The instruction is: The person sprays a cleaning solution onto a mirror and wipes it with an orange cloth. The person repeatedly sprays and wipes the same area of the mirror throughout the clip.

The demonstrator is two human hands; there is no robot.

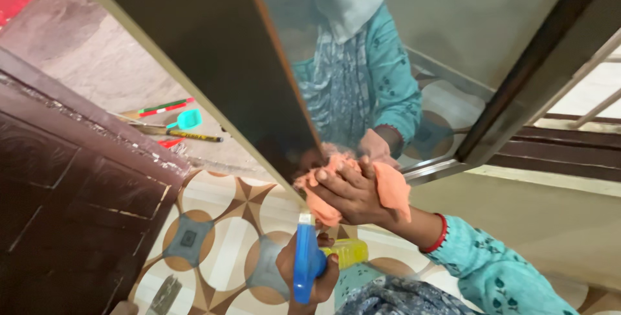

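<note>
I see R hand [352, 192] clutching orange cloth [392, 189] at glass pane [414, 37] bottom edge, L hand [310, 270] gripping spray bottle [309, 260] below, apart.

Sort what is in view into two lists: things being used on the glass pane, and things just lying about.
In use:
- orange cloth, pressed to the glass pane by the right hand
- spray bottle, blue trigger and yellow body, gripped in the left hand

Lying about:
- teal scoop on the floor
- red and green sticks
- yellow-handled stick
- dark wooden door

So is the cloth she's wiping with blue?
No, the cloth pressed on the window glass by the right hand is orange; the spray bottle top is blue.
</note>
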